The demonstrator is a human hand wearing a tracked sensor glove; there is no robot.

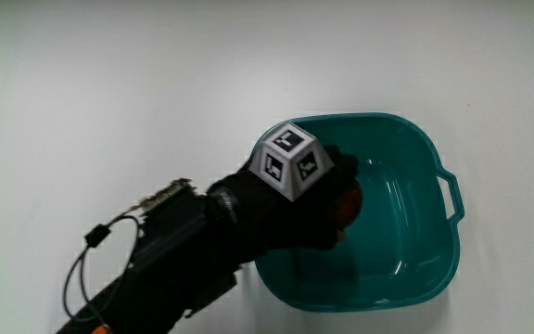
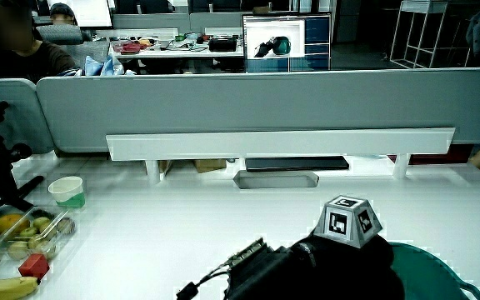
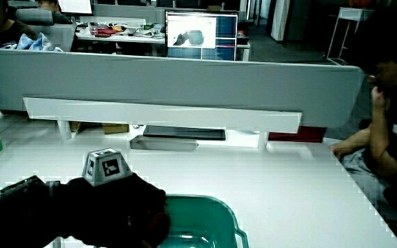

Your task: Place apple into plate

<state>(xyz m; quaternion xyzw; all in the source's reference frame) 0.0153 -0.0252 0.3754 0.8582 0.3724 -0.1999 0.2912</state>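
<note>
A teal plastic basin (image 1: 437,160) with a side handle stands on the white table and serves as the plate. The black-gloved hand (image 1: 315,215) reaches over the basin's rim into it, the patterned cube (image 1: 291,160) on its back. Its fingers are curled around a reddish-brown apple (image 1: 350,202), of which only a sliver shows past the glove, above the basin's floor. In both side views the hand (image 2: 348,265) (image 3: 119,205) hangs over the basin (image 2: 442,265) (image 3: 216,215), and the apple is hidden there.
In a side view, a green cup (image 2: 67,192), a clear box of fruit (image 2: 30,230), a red block (image 2: 33,265) and a banana (image 2: 5,287) sit near the table's edge. A grey tray (image 2: 275,179) lies by the low partition (image 2: 248,104).
</note>
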